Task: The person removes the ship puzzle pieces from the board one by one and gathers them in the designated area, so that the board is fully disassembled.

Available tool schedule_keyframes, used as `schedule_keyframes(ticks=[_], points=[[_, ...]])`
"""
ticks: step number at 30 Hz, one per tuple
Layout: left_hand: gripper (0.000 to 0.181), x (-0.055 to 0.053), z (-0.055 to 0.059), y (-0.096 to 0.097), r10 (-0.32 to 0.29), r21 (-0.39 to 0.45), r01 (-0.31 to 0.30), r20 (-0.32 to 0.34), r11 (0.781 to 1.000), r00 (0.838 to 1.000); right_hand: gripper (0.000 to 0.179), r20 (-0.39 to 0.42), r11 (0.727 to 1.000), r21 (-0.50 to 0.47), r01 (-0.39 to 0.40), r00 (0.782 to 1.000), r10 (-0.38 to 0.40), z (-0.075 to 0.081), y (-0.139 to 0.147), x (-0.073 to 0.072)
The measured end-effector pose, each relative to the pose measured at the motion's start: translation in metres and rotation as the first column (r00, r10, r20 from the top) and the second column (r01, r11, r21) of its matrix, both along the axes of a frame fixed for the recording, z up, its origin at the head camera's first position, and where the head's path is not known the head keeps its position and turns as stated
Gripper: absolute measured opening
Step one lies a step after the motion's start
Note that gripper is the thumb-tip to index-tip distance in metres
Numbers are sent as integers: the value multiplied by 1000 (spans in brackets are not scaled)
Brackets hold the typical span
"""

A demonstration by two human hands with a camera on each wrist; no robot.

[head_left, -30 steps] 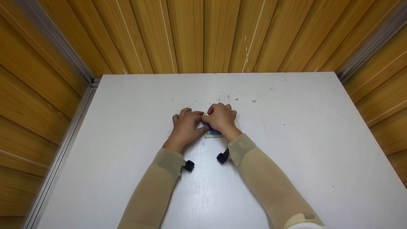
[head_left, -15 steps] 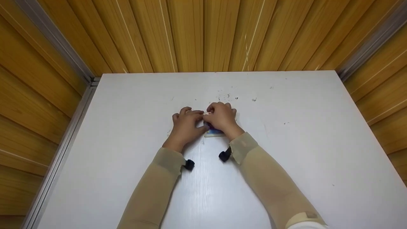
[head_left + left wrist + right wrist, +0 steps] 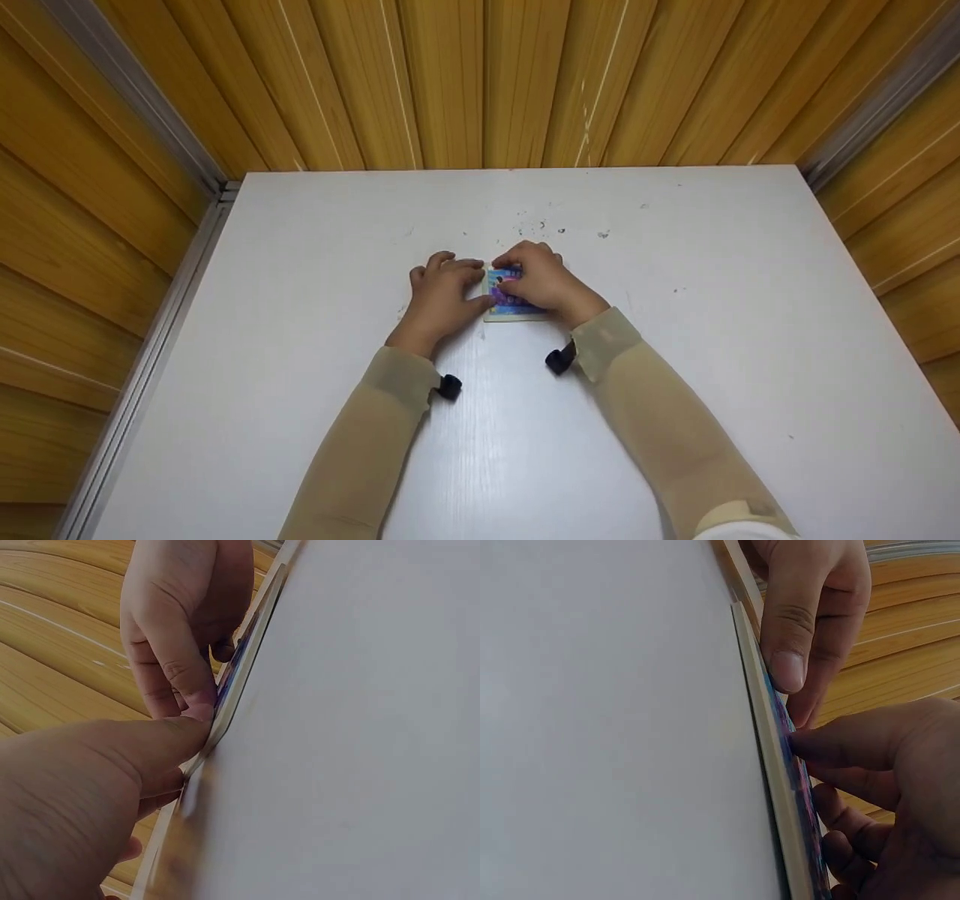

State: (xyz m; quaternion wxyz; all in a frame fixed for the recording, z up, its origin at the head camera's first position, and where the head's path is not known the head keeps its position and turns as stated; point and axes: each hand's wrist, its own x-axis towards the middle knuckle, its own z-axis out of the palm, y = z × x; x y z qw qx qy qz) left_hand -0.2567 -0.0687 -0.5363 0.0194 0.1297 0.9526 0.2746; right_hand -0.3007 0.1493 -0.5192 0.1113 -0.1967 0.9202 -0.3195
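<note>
A small flat board [image 3: 516, 318] with a pale rim and a blue, purple and pink picture lies on the white table. My left hand [image 3: 442, 300] is at its left edge. The left thumb [image 3: 169, 742] touches the near left corner in the left wrist view, and the index finger is near the far left corner. Over the picture is my right hand [image 3: 544, 279], its thumb and index fingertips apart on the upper left of the surface. In the right wrist view the right thumb [image 3: 840, 744] touches the printed face [image 3: 784, 720]. The right hand covers the board's right part.
The white table [image 3: 300, 247] has dark specks and scuffs behind the hands. Wood-patterned panels [image 3: 442, 82] stand along the back and sides, with metal profiles [image 3: 142, 90] at the corners. Black wrist cameras [image 3: 450, 387] hang at both sleeve cuffs.
My right hand and forearm have shifted to the right and its thumb has come away from the left fingers, uncovering more of the picture. My left hand has stayed at the left edge.
</note>
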Motion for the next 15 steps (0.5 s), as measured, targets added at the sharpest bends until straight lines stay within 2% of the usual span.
schedule_keyframes(ticks=[10, 15], points=[[57, -1, 1, 0, -13, -18, 13, 14, 1000, 1000, 42, 27, 999, -27, 24, 999, -23, -3, 0, 0], [52, -1, 0, 2, -8, -16, 8, 8, 1000, 1000, 41, -7, 998, -68, 4, 1000, -5, -5, 3, 0]])
